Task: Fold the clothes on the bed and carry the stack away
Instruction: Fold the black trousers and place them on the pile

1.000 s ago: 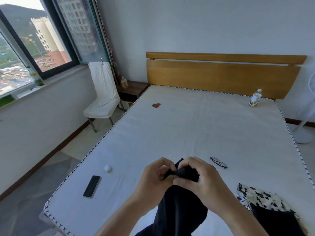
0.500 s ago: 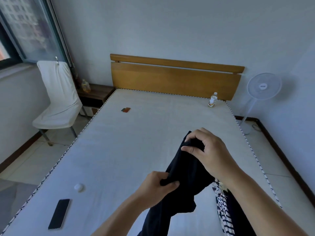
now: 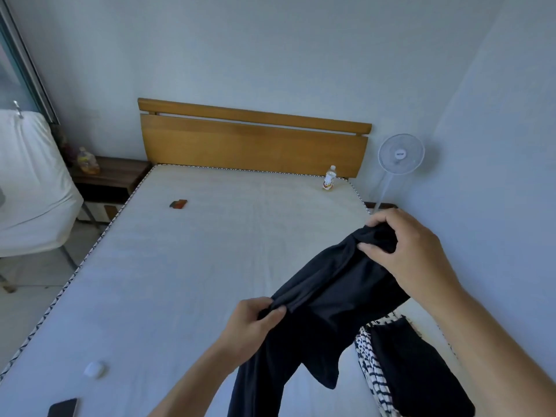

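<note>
Two hands are seen above the bed (image 3: 186, 281), and a dark garment (image 3: 331, 299) is stretched between them in the air. The garment's upper end is gripped by the right hand (image 3: 412, 254), fingers curled over a bunched fold and thumb pressed beneath it. Lower down and nearer the camera, an edge of the cloth is pinched by the left hand (image 3: 252, 323), thumb laid on top and fingers tucked under. From that edge the rest of the garment is left hanging down towards the mattress. On the bed at the right, partly hidden behind the hanging cloth, a pile (image 3: 406, 371) of clothes is seen: black-and-white patterned fabric with a dark piece laid on it. A bottle (image 3: 330, 177) is stood upright near the headboard (image 3: 252, 142). A small red-and-dark item (image 3: 178, 203) is seen further left on the mattress. Close to the near edge a white case (image 3: 94, 369) and a phone (image 3: 62, 408) are laid. Beside the bed a fan (image 3: 401, 153) is stood at the right, a chair (image 3: 27, 188) at the left.
</note>
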